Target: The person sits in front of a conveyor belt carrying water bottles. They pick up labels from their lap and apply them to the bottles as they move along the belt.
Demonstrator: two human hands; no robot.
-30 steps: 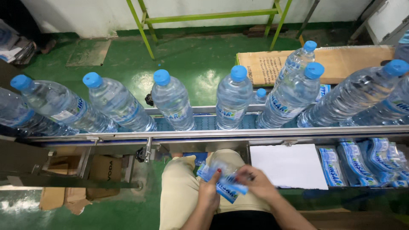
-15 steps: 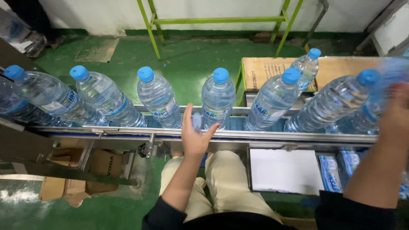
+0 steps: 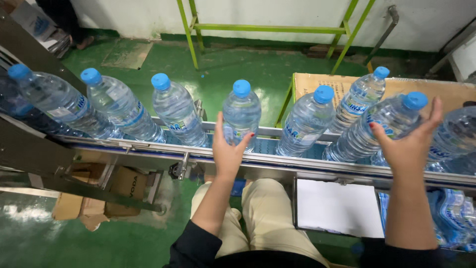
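A row of clear water bottles with blue caps stands on a metal conveyor (image 3: 148, 151) that runs across the view. My left hand (image 3: 227, 149) is raised in front of the middle bottle (image 3: 241, 116), fingers apart, just short of its lower body. My right hand (image 3: 409, 141) is spread open against a bottle at the right (image 3: 384, 124), palm facing it, and I cannot tell if it touches. Neither hand grips anything. Another bottle (image 3: 306, 121) stands between the two hands.
A white sheet (image 3: 337, 206) lies on a tray below the conveyor, next to stacked blue labels (image 3: 453, 213). A cardboard box (image 3: 342, 82) sits behind the line, a green metal frame (image 3: 267, 30) further back. Flattened cartons (image 3: 104, 196) lie on the green floor.
A second ago both hands held a blue label at my lap. They let it go and rose to the bottles on the line. The bottles have shifted along the conveyor.
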